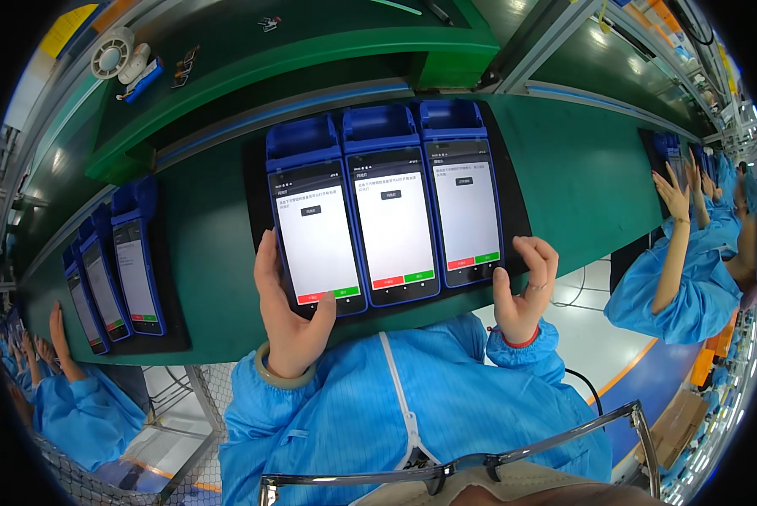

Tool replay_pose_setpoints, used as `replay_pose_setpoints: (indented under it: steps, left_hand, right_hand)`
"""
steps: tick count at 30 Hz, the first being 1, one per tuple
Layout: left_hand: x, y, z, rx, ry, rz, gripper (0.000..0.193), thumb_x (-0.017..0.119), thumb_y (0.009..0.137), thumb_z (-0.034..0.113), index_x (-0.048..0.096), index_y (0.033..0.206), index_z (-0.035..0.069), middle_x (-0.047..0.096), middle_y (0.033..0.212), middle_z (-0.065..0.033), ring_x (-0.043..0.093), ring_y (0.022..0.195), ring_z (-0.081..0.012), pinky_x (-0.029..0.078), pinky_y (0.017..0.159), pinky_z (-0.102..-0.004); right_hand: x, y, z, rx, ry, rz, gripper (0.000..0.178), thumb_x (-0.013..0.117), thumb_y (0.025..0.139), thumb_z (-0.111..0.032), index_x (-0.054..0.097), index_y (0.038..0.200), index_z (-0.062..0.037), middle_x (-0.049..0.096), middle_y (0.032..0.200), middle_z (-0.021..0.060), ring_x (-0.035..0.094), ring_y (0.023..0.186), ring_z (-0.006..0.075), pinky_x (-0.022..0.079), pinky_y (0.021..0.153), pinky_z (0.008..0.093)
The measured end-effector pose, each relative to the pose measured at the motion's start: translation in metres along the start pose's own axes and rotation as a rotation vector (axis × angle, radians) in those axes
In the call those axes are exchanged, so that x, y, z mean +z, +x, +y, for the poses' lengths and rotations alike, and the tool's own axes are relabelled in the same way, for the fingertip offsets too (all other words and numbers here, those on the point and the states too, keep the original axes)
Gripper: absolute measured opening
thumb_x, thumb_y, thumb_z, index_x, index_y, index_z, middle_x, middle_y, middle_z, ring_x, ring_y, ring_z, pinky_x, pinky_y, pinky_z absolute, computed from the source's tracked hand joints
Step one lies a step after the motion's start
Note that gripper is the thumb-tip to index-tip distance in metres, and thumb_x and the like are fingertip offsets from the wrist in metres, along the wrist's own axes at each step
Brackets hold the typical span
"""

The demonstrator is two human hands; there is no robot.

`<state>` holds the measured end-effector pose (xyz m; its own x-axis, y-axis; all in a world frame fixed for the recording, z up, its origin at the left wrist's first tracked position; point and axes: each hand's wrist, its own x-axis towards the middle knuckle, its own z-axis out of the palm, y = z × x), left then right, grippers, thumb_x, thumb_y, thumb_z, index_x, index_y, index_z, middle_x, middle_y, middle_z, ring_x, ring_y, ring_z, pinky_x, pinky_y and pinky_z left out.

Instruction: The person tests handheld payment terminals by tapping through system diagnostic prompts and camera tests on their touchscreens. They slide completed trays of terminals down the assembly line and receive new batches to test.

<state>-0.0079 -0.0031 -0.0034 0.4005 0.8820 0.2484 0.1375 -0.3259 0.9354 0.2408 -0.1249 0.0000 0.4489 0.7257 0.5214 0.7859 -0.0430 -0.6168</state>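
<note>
Three blue handheld payment terminals lie side by side, their screens lit white with a red and a green button along the bottom. My left hand (290, 316) is at the left terminal (315, 244), fingers stretched along its left side and thumb over the lower screen near the green button. Between the other two sits the middle terminal (393, 223), with no hand on it. Beside the lower right corner of the right terminal (464, 211) is my right hand (526, 295), fingers curved and apart from the thumb, holding nothing. All three rest on a black mat (513, 185).
The green workbench (576, 169) carries another set of terminals (134, 261) at the left. A raised green shelf (311, 63) runs behind, holding a small white fan (115, 55). Co-workers in blue smocks sit on both sides; one's hand (672, 194) is raised at right.
</note>
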Motion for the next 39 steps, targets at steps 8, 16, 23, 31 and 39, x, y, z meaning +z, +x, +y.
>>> replay_pose_setpoints:
  steps: [8, 16, 23, 31, 39]
  left_hand:
    - [-0.001, 0.0, -0.001, -0.015, -0.042, 0.027, 0.079, 0.047, 0.07, -0.004, 0.013, 0.141, -0.004, 0.026, 0.141, -0.0261, 0.033, 0.13, -0.0334, 0.03, 0.105, -0.0407]
    - [-0.005, 0.0, -0.003, -0.071, -0.161, 0.048, 0.078, 0.047, 0.071, 0.001, 0.013, 0.141, -0.003, 0.027, 0.14, -0.0284, 0.033, 0.13, -0.0349, 0.029, 0.106, -0.0431]
    - [-0.008, 0.0, -0.003, -0.095, -0.185, 0.046, 0.081, 0.041, 0.065, -0.003, 0.015, 0.142, 0.001, 0.028, 0.14, -0.0292, 0.033, 0.13, -0.0371, 0.028, 0.106, -0.0452]
    - [-0.014, -0.001, -0.006, -0.121, -0.26, 0.048, 0.082, 0.04, 0.064, -0.005, 0.014, 0.142, 0.001, 0.026, 0.14, -0.0299, 0.031, 0.131, -0.0378, 0.027, 0.106, -0.0459]
    - [-0.011, 0.0, -0.005, -0.109, -0.205, 0.038, 0.077, 0.044, 0.07, -0.007, 0.014, 0.141, 0.0, 0.026, 0.14, -0.0295, 0.03, 0.131, -0.0376, 0.027, 0.107, -0.0462]
  right_hand:
    - [-0.002, -0.005, 0.0, -0.129, -0.044, -0.026, 0.029, 0.064, 0.066, 0.0, 0.068, 0.095, -0.0031, 0.051, 0.102, 0.0144, 0.049, 0.087, 0.0243, 0.045, 0.071, 0.0321]
    - [0.005, -0.002, -0.015, -0.201, -0.242, -0.146, 0.028, 0.069, 0.062, -0.01, 0.071, 0.09, -0.0116, 0.053, 0.105, 0.0119, 0.044, 0.093, 0.0279, 0.037, 0.08, 0.0371]
    - [0.021, 0.003, -0.04, -0.35, -0.109, -0.25, 0.031, 0.072, 0.059, -0.019, 0.072, 0.09, -0.0157, 0.055, 0.106, 0.0086, 0.045, 0.091, 0.0249, 0.034, 0.083, 0.0393]
    - [0.029, 0.01, -0.056, -0.34, -0.116, -0.276, 0.032, 0.072, 0.059, -0.022, 0.071, 0.091, -0.0159, 0.056, 0.107, 0.0071, 0.044, 0.093, 0.0248, 0.033, 0.084, 0.0409]
    - [0.006, 0.008, -0.021, -0.168, -0.149, -0.135, 0.03, 0.067, 0.063, -0.005, 0.069, 0.094, -0.0073, 0.055, 0.106, 0.0134, 0.047, 0.093, 0.0271, 0.04, 0.079, 0.0345]
